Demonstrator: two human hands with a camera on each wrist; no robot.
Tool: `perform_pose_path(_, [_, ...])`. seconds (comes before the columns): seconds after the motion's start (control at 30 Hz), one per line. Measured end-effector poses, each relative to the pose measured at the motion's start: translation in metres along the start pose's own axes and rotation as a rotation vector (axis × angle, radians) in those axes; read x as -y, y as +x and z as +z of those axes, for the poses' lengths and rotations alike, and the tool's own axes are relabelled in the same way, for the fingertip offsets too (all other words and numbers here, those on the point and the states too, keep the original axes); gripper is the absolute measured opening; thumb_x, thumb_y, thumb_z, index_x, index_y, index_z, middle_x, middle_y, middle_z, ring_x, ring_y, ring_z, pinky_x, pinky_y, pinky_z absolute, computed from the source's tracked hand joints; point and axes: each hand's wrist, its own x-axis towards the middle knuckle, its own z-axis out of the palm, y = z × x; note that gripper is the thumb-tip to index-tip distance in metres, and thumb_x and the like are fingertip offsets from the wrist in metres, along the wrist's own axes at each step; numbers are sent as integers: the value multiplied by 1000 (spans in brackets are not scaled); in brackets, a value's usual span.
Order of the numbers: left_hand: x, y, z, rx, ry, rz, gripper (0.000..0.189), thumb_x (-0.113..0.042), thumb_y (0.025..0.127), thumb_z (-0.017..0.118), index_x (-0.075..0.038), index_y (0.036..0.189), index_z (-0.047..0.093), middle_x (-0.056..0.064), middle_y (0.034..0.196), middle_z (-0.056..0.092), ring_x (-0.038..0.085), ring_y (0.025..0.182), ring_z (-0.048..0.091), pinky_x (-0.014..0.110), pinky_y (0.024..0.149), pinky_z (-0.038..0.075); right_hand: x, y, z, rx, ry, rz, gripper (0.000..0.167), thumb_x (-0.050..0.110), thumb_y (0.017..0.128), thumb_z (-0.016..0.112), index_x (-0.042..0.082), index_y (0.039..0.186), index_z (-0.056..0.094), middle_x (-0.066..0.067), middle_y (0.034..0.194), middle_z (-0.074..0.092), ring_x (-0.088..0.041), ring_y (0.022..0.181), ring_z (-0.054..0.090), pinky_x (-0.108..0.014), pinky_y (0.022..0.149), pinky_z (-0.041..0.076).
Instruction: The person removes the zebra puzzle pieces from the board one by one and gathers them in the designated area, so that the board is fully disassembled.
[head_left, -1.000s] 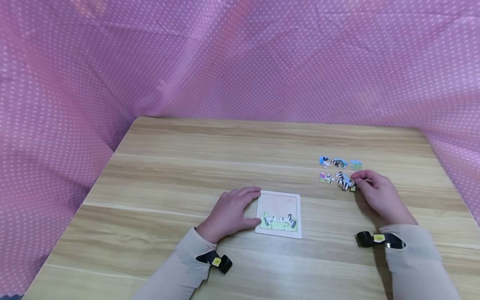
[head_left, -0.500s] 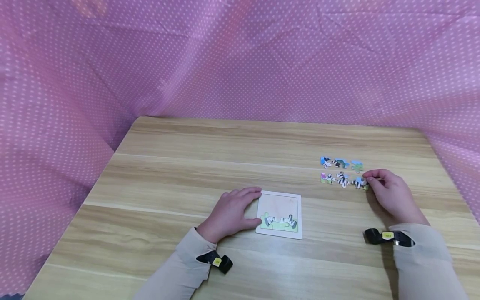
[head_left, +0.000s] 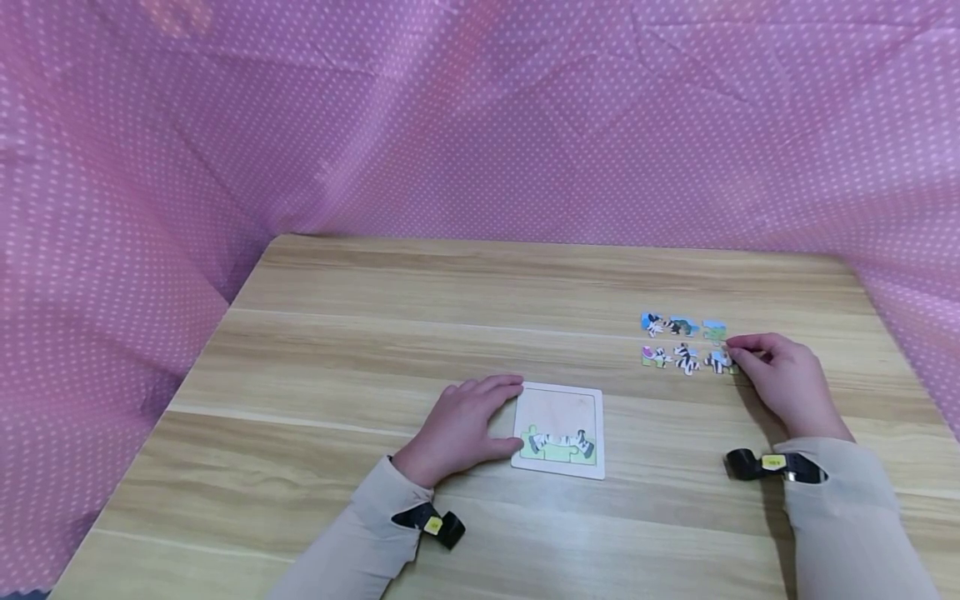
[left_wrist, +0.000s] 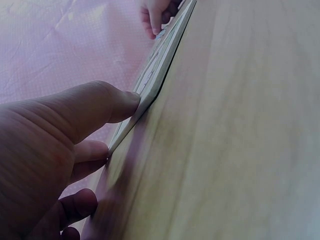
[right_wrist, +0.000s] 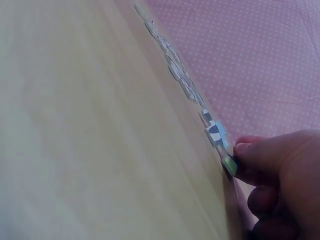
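Observation:
In the head view my left hand (head_left: 461, 429) rests at the left edge of a square puzzle board (head_left: 558, 407). Its thumb and fingers are spread along that edge; the left wrist view has the thumb (left_wrist: 127, 105) on the board's rim. Green pieces with zebra legs fill the lower part of the board, and its upper part is bare wood. To the right, my right hand (head_left: 787, 379) pinches the green-edged end of a zebra-striped puzzle piece (head_left: 717, 361). The right wrist view shows this piece (right_wrist: 215, 134) tilted at the fingertips.
Several loose puzzle pieces lie in two rows on the wooden table (head_left: 375, 333), including a striped piece (head_left: 686, 359) beside the held one and a blue-green piece (head_left: 714, 330) behind it. A pink dotted cloth (head_left: 480, 125) hangs around the table's back and sides.
My right hand has moved the striped piece rightward, away from the neighbouring zebra piece, to the row's right end. Over the last half second it shifted only slightly. The left hand stayed put.

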Motion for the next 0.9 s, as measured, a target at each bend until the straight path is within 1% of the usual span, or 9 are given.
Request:
perform_pose_path(0.13, [0,0,0,1,-5,2,73,-49,83,75,-18,145,55,-7,152,48,21,137,46,45,100,41,1,1,0,-2,-10,26,34,28,103,57,0,117,70,-26,113,68,-36,104,58,-48,84,40])
perform_pose_path(0.27, [0,-1,0,0,-5,4,73,-50,83,75,-18,145,55,-7,152,48,21,137,46,45,100,41,3,1,1,-6,-1,48,35,29,102,58,0,117,71,-25,114,68,-38,108,58,-51,87,41])
perform_pose_path(0.3, [0,-1,0,-1,-4,4,73,-50,83,75,-18,145,55,-7,152,48,21,137,46,44,100,41,3,2,1,-10,-1,52,35,29,102,58,0,116,71,-25,113,69,-37,106,58,-50,87,41])
perform_pose_path(0.37, [0,-1,0,-3,-3,6,73,-50,83,75,-18,145,55,-7,152,48,20,137,46,44,100,41,3,2,2,-14,-3,67,34,29,102,57,0,116,71,-24,112,69,-36,103,58,-48,84,42])
perform_pose_path(0.47, [1,0,0,-5,-2,8,73,-50,83,75,-18,145,55,-7,152,48,20,136,46,44,100,41,3,3,3,-14,-16,92,34,29,103,56,0,116,70,-23,110,68,-30,95,57,-40,77,40])
perform_pose_path(0.57, [1,0,0,-6,-4,8,73,-50,83,75,-18,145,55,-7,152,48,20,137,46,44,100,41,4,3,3,-9,-20,110,35,30,103,55,0,116,69,-22,111,67,-28,94,56,-37,75,39])
perform_pose_path(0.7, [1,0,0,-7,-6,8,73,-50,83,75,-18,145,55,-7,152,48,20,137,46,44,100,41,3,0,0,-1,-15,87,40,36,102,56,1,115,69,-21,110,67,-26,93,56,-35,75,39])
perform_pose_path(0.8, [1,-1,1,-2,-5,6,73,-50,83,75,-18,145,55,-7,152,48,20,137,46,44,100,40,3,-3,-3,38,-10,40,41,39,98,61,2,114,70,-18,106,68,-23,90,56,-32,73,39])
perform_pose_path(0.9, [1,-1,1,4,-5,3,73,-50,83,75,-19,146,54,-7,152,47,20,137,45,44,101,40,3,-5,-4,76,-10,17,41,42,96,65,4,113,70,-16,105,69,-20,89,56,-31,73,39])
